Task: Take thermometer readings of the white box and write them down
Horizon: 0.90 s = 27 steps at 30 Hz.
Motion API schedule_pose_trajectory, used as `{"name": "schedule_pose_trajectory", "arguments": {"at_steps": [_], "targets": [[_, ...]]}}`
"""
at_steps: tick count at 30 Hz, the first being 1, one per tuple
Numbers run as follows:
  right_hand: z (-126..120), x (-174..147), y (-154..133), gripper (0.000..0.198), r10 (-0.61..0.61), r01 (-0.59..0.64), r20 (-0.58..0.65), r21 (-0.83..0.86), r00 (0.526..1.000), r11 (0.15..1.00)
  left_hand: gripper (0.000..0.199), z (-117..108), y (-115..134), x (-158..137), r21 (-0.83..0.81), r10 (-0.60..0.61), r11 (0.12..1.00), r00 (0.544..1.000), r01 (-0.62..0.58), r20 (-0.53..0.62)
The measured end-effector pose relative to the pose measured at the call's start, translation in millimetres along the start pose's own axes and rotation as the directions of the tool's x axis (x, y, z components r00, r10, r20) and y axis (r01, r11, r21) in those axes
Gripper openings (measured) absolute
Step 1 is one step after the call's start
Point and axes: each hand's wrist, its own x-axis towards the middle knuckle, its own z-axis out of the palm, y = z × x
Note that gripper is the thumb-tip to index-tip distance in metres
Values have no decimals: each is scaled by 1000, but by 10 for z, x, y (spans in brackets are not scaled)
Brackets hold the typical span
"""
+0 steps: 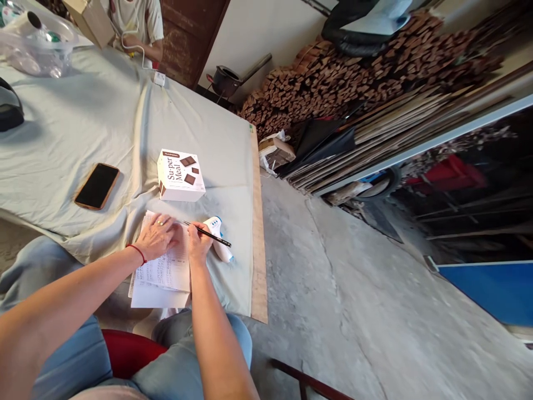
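Note:
My left hand (157,236) lies flat with fingers spread on a notebook (166,272) whose page carries rows of handwriting. A black pen (216,238) is pinched in my right hand (199,240), its tip slanting up and left near the page's upper right. Beside that hand, partly behind the pen, rests a white infrared thermometer (220,250) with blue marks. Just beyond the notebook stands a white box (181,175) printed "Su-per Meal". To its left a phone (97,186) with a dark screen and brown-orange case lies on the cloth.
A pale cloth covers the table (104,105), whose bare wooden edge (258,266) runs along the right. Across it sits another person (137,28) near a cardboard box (89,22) and a white adapter (159,78). A clear plastic tub (37,55) holds bottles at far left.

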Motion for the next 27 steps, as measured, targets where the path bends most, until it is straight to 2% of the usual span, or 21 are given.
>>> {"name": "schedule_pose_trajectory", "arguments": {"at_steps": [2, 4, 5, 8, 11, 13, 16, 20, 27], "targets": [[-10, 5, 2, 30, 22, -22, -6, 23, 1000, 1000, 69, 2, 35, -79, 9, 65, 998, 998, -66, 24], [-14, -1, -6, 29, 30, -30, 4, 44, 1000, 999, 92, 26, 85, -166, 44, 64, 997, 997, -65, 33], [-14, -9, -15, 29, 33, -34, 9, 51, 999, 998, 93, 45, 109, -209, 56, 66, 996, 997, -68, 35], [-17, -41, -59, 30, 30, -30, 0, 43, 1000, 999, 66, 105, 156, -305, 26, 105, 994, 994, -106, 15], [-29, -78, -116, 31, -44, 44, 37, -24, 998, 999, 53, 122, 164, -328, -38, 111, 993, 994, -112, -25], [-36, -98, -147, 30, -80, 86, 96, -52, 992, 995, 52, 96, 162, -310, -42, 109, 993, 994, -109, -5], [-36, -108, -169, 30, -59, 66, 136, -48, 989, 997, 54, 35, 159, -279, 11, 106, 994, 993, -106, 47], [-26, -96, -171, 31, -20, 26, 102, -50, 995, 998, 63, -33, 150, -251, 59, 145, 987, 987, -150, 75], [-26, -108, -177, 26, -82, 101, 120, -156, 989, 983, 72, -93, 256, -139, 53, 105, 992, 984, -114, 144]]}}
